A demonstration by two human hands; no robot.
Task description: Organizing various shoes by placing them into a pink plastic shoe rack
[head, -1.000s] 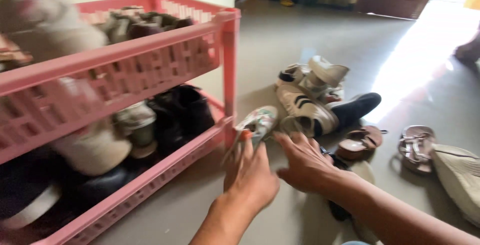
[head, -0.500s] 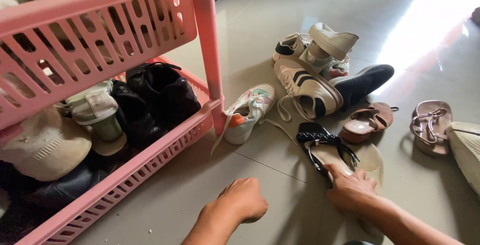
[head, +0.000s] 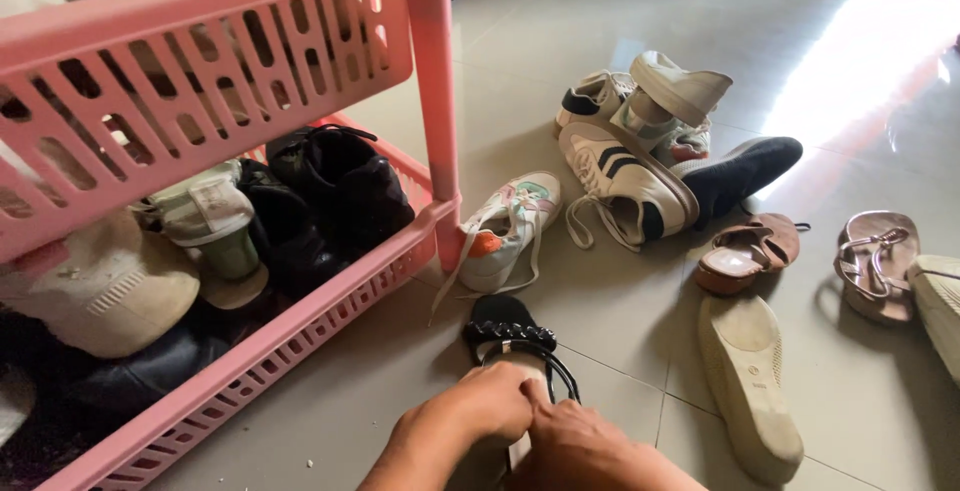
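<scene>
Since half a second ago the black sandal [head: 515, 343] has shifted from beside the brown heels to the floor [head: 620, 311] just in front of the person, and both hands have come together on it. At the bottom edge the left hand [head: 478, 411] and right hand [head: 575, 441] meet over the sandal's heel end, fingers curled onto its strap and sole, so each grip is grasping the sandal; its studded toe points toward the pastel sneaker [head: 508, 231], which leans against the corner post of the pink rack [head: 437, 101]. On the rack's lower shelf sit black shoes [head: 335, 191], a pale green-and-white shoe [head: 210, 221] and a cream shoe [head: 95, 291]; its upper shelf holds more footwear, mostly hidden by the slatted wall. Open tile lies between the sandal and an overturned beige flat [head: 748, 381]. Further right are a brown heeled sandal [head: 748, 251], a metallic strappy sandal [head: 875, 266], and a heap of white striped sneakers [head: 630, 166] with a dark slip-on [head: 745, 171].
</scene>
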